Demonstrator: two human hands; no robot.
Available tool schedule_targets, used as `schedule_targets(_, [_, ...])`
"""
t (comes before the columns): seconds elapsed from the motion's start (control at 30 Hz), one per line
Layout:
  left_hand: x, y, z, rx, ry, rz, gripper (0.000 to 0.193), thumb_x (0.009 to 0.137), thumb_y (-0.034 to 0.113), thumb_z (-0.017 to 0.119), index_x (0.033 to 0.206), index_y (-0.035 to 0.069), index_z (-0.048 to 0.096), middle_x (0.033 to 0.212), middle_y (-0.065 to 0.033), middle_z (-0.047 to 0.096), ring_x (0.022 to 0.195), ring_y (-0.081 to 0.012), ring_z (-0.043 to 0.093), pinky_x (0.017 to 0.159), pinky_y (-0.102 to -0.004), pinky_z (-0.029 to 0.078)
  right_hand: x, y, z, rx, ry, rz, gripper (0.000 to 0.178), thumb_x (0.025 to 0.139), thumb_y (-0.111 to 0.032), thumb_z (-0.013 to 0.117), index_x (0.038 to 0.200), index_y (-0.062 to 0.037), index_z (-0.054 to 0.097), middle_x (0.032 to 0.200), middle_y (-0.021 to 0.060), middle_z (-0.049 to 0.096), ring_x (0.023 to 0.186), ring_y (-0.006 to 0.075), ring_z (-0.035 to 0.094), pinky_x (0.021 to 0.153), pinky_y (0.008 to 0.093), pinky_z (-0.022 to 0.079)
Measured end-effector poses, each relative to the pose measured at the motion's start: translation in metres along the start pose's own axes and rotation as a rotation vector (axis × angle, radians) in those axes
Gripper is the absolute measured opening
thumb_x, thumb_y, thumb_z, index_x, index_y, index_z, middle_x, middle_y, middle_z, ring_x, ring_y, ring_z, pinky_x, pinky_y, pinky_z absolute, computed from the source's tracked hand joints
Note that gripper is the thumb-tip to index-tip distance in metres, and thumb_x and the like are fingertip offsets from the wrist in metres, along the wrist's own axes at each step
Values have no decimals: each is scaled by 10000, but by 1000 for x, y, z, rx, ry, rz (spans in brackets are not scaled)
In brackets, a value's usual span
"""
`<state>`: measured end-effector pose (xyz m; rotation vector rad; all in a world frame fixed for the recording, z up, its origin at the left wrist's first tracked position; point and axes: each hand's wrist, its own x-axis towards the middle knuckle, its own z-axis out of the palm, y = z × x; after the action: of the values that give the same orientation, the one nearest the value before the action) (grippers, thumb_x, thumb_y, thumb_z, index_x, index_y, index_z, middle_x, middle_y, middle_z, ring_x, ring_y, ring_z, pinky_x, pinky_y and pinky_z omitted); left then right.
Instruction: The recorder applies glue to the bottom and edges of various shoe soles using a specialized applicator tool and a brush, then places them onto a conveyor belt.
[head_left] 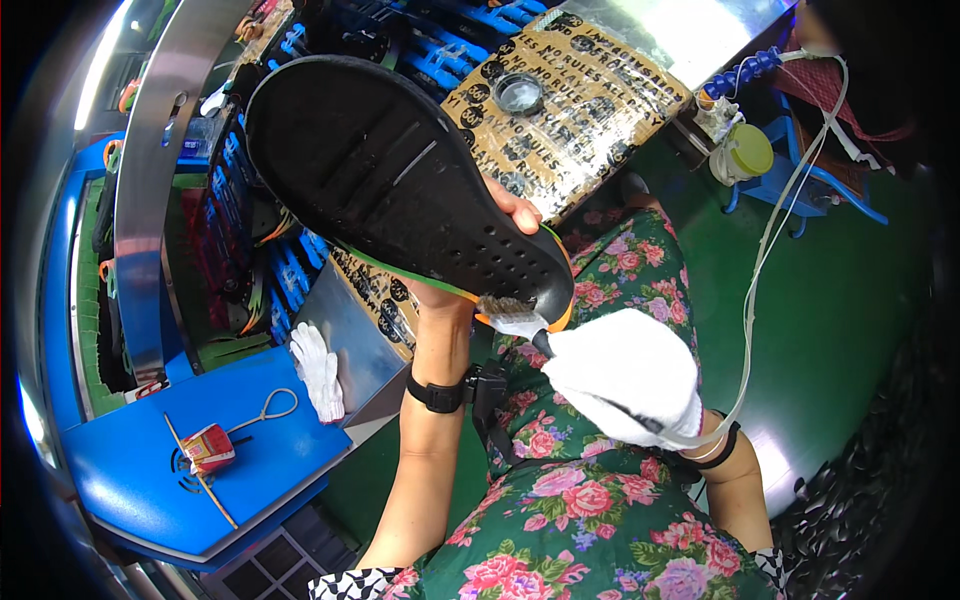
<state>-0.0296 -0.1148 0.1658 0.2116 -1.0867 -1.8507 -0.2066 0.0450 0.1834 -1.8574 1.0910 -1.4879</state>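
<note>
I'm in a workshop or factory for footwear, with a black shoe sole (345, 170) before me. A blue machine (130, 455), rows of blue fittings (440, 66), a tape-covered worktop (600, 100) and dark scraps (860, 500) strewn on the green floor (835, 290) show it.

To your left, a blue top (120, 455) bears a red box (208, 450), a thin stick (222, 507) against it and, by the edge, a white glove (317, 368). Ahead of you, a cardboard-covered table (590, 110) holds a round dish (519, 95). Dark scraps (870, 490) litter your green floor (840, 265).
</note>
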Motion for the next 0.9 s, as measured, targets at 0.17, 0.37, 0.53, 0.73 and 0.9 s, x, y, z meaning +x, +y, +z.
schedule_targets(0.17, [-1,3,-1,9,10,-26,732,920,637,618,1060,-81,587,885,-190,664,907,-319,709,952,-483,540,0,1,-4,-23,89,83,261,727,6,830,973,-71,785,986,113,771,847,275,727,744,367,579])
schedule_targets(0.37, [2,1,2,16,-26,17,669,938,571,639,1069,-83,585,904,-196,671,905,-321,711,954,-479,540,2,-3,-6,24,60,88,230,737,7,828,951,-62,777,970,102,766,849,269,725,743,364,576])
schedule_targets(0.53, [5,1,1,18,-75,21,655,939,554,650,1086,-81,584,926,-191,675,908,-317,712,955,-470,534,-2,-1,-6,-64,22,37,231,727,-5,834,942,-71,779,968,102,766,853,264,726,737,363,573])
schedule_targets(0.73, [2,1,-3,29,-88,47,646,926,549,680,1089,-69,584,948,-185,677,938,-312,708,976,-470,515,-9,6,-7,9,-3,26,311,811,-41,784,1122,-59,765,1088,109,766,937,277,728,794,374,569])
schedule_targets(0.9, [4,-2,-1,-37,-40,35,678,928,564,676,1110,-82,576,973,-177,670,961,-320,702,976,-476,513,-13,-3,4,26,-81,-4,312,884,-78,712,1188,-125,762,1199,79,745,1068,255,706,925,410,541])
